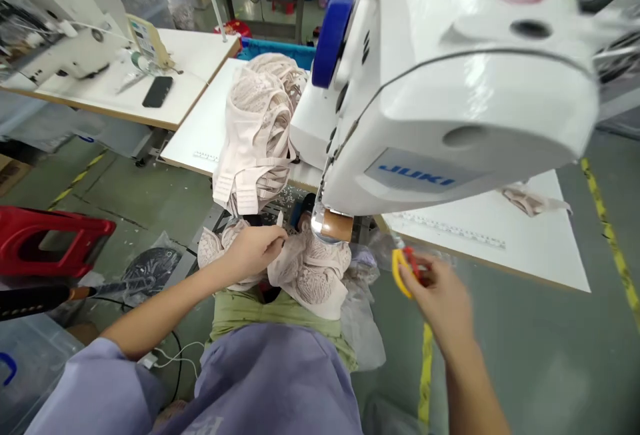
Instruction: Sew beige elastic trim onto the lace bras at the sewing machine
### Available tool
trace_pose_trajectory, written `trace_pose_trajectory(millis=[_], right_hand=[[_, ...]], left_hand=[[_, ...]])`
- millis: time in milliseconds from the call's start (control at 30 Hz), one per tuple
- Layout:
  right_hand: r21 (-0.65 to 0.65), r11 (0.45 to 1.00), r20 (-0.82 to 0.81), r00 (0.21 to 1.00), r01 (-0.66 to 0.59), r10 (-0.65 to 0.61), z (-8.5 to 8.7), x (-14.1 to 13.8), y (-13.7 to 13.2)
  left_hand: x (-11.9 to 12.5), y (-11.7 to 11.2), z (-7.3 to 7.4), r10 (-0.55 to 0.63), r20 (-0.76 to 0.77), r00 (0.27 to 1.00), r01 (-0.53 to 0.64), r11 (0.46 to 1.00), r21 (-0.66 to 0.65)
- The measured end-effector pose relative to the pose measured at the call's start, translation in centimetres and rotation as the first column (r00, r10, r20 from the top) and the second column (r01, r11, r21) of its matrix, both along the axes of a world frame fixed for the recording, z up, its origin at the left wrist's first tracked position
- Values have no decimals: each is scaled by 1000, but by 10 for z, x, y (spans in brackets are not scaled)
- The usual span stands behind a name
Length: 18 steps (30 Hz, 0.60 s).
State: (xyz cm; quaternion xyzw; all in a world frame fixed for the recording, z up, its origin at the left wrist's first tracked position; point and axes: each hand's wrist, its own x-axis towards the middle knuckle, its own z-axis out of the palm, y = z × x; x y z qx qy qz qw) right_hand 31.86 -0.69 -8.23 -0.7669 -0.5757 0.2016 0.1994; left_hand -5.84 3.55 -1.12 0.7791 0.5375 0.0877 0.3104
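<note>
A beige lace bra (320,275) lies across my lap, below the head of the white sewing machine (450,108). My left hand (255,248) is closed in a pinch at the bra's upper part, and a small pale tip pokes up by the thumb. What that tip belongs to is unclear. Out to the right, beside the table's front edge, my right hand (440,288) grips small scissors (404,271) with yellow and red handles. Their blades point up toward the table and are blurred. Ahead of my left hand, a pile of beige bras (257,128) hangs over the table edge.
The white table (540,241) has a printed ruler and a beige fabric piece (533,200) on it. At left are a neighbouring machine table (185,55) with a black phone (158,91), a red stool (55,241) and a clear bin (40,361). Plastic bags (363,321) hang by my lap.
</note>
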Motion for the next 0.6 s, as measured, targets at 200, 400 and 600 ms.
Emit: trace_pose_trajectory(millis=[200,400,600], right_hand=[[-6,1000,278,961,13,-11,15,56,106],[295,948,-74,986,-122,150,19,-11,49],[142,802,-628,574,-580,526,19,-108,-34]], left_hand=[[-3,16,16,-260,-102,960,254,965,-71],[23,3,1,-262,-195,945,300,932,203],[73,-27,4,-390,-143,910,415,871,263]])
